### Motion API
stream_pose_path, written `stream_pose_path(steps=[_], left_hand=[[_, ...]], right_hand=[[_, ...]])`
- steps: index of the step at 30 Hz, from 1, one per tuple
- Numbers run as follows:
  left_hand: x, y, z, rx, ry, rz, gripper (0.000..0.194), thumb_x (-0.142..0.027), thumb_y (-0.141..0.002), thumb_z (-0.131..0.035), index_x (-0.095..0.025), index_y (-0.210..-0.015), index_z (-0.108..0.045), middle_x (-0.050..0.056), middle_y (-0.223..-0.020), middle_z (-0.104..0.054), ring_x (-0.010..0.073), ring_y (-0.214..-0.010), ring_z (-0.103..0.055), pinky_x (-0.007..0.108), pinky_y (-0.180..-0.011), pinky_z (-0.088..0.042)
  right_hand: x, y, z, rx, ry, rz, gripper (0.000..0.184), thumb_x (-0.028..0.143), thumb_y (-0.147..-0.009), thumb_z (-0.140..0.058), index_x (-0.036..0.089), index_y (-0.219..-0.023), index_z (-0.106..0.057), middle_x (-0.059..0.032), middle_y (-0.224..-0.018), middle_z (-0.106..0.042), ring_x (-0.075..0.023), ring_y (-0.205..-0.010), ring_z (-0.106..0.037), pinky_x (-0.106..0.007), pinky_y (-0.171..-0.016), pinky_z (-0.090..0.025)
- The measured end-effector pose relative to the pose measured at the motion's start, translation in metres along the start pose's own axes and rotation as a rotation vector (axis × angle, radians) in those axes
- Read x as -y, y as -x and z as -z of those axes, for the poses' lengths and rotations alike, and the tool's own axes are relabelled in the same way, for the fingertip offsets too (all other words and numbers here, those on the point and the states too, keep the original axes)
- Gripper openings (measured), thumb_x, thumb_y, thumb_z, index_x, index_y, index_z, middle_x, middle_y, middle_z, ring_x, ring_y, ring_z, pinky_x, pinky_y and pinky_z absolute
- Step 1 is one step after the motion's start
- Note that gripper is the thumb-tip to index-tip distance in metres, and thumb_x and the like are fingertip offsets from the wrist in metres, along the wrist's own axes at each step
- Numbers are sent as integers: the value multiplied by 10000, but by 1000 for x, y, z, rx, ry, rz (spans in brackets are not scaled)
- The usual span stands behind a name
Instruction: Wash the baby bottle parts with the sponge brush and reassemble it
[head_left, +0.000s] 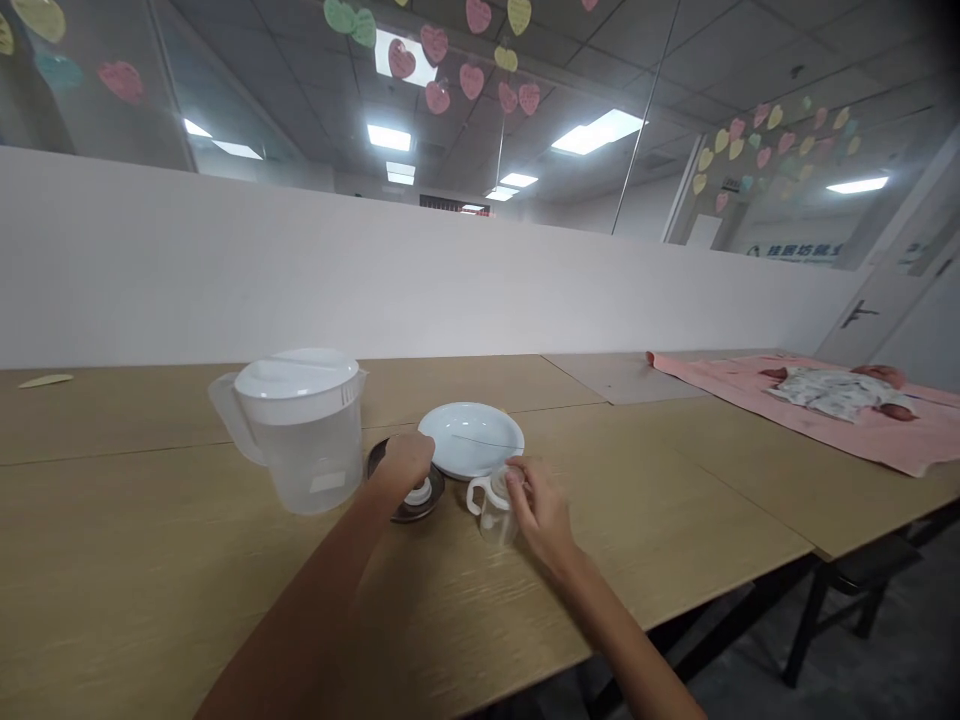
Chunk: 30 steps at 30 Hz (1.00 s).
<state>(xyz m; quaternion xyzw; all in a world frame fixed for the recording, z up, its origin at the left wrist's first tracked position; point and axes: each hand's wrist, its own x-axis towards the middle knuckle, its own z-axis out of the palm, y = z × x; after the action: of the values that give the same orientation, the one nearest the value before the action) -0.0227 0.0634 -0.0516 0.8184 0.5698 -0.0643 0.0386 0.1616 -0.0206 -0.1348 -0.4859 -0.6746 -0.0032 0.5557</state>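
My left hand (409,458) is closed above a small dark dish (411,514), its fingers bent downward. A white round piece (419,493) like a cap shows in the dish under the hand; whether the fingertips grip it is hidden. My right hand (545,512) wraps the right side and top of a small clear cup (496,520) with a white handle. The cup stands upright on the table, handle toward the left. Just behind both hands lies a shallow white bowl (471,425) with a thin dark line across its inside.
A large translucent pitcher (307,450) with a white lid stands to the left. On the right, a doll (832,390) in pale patterned clothes lies on a pink cloth (720,390). A white wall (420,280) bounds the tables' back; a dark stool (862,575) is beyond the right edge.
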Motion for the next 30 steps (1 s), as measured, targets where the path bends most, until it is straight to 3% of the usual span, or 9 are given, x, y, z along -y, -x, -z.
stream_pose_path(steps=[4,8,12,14,16,19,24,27,30], left_hand=[[9,14,17,-19,-41,14,231,-57,-520,-692,-111,-743,-669,142,-823,-685,269,-761,-636,290,-618,-467],[14,47,50,-160,-45,-6,73,-157,-692,-593,-132,-727,-653,86,-752,-658,191,-666,-602,242,-550,-382],[-10,85,73,-383,-12,-224,239,-253,-808,-477,-157,-631,-606,17,-567,-563,138,-512,-504,240,-459,-264],[-27,98,75,-445,-33,-341,265,-214,-826,-457,-163,-596,-580,-3,-512,-524,123,-453,-450,246,-443,-236],[-39,108,73,-551,-102,-417,261,-148,-820,-460,-161,-583,-567,-4,-506,-529,119,-431,-432,250,-440,-217],[-48,120,69,-791,-142,-560,206,-113,-815,-475,-166,-649,-584,1,-584,-590,126,-487,-486,239,-455,-232],[-63,141,59,-1126,-163,-762,233,-63,-838,-402,-146,-708,-576,-4,-543,-559,135,-478,-495,243,-447,-262],[-75,143,52,-1158,-184,-808,250,-35,-844,-367,-124,-757,-584,2,-532,-549,136,-466,-500,241,-442,-293],[-77,127,47,-978,-130,-770,230,-74,-852,-396,-126,-769,-604,22,-573,-587,149,-518,-547,242,-463,-357]], right_hand=[[6,-4,-10,8,66,85,267,267,-919,-333,181,-1022,-564,-78,-947,-620,-188,-916,-557,-333,-814,-438],[15,-16,-9,-47,134,172,280,274,-912,-353,184,-1112,-528,-96,-1043,-599,-213,-990,-540,-385,-853,-432],[38,-27,-12,-39,194,352,506,393,-838,-489,157,-1275,-396,-136,-1141,-568,-267,-1063,-514,-449,-898,-409],[50,-34,-12,-80,202,396,576,412,-810,-520,140,-1292,-364,-145,-1130,-573,-271,-1056,-519,-449,-888,-419],[58,-43,-5,-176,211,422,496,374,-809,-519,149,-1237,-408,-125,-1054,-603,-247,-998,-544,-431,-872,-430],[63,-55,21,-296,317,530,364,326,-786,-542,176,-1113,-488,-81,-930,-632,-226,-913,-568,-461,-929,-380],[50,-64,63,-409,437,774,342,391,-811,-471,189,-1087,-492,-59,-826,-619,-198,-781,-587,-466,-923,-386],[38,-58,71,-393,449,786,356,395,-805,-495,193,-1098,-483,-42,-783,-606,-182,-730,-582,-455,-916,-395],[24,-46,67,-339,442,717,371,381,-789,-526,193,-1107,-493,-46,-795,-608,-185,-739,-572,-450,-907,-395]])
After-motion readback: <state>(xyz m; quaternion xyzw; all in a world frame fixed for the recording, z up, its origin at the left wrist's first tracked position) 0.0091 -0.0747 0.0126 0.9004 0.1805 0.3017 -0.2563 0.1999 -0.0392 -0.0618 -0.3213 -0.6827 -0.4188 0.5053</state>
